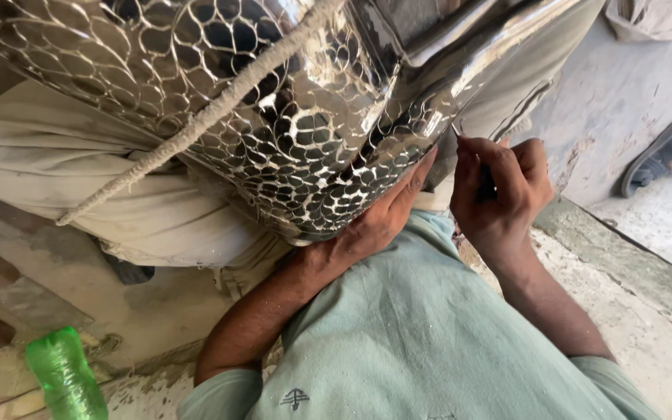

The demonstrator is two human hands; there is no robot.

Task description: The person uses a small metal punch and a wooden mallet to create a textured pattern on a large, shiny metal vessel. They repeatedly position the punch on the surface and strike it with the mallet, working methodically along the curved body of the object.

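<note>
Big shiny metal vessel [274,101] fills the view from 9 to 1 o'clock, lying tilted across the person's lap. Fish-scale pattern cut over most of its visible belly; the smooth band [460,54] toward 1 o'clock looks untouched. My guess: engraving well along, that plain stretch left.

Left hand [375,222] at centre, flat under the vessel's lower edge, fingers spread wide against the metal, bracing it.

Right hand [499,187] at 3 o'clock, fingers pinched tight round a thin pointed tool [457,132], tip touching the metal at the edge of the pattern.

A rope [196,124] crosses the vessel from 12 toward 9. Pale cloth bundle [56,171] beneath it at 9. Green bottle [64,377] at 7, well apart. Sandal [663,155] at 3, on the floor. The rope lies over patterned surface, not near the tool.
</note>
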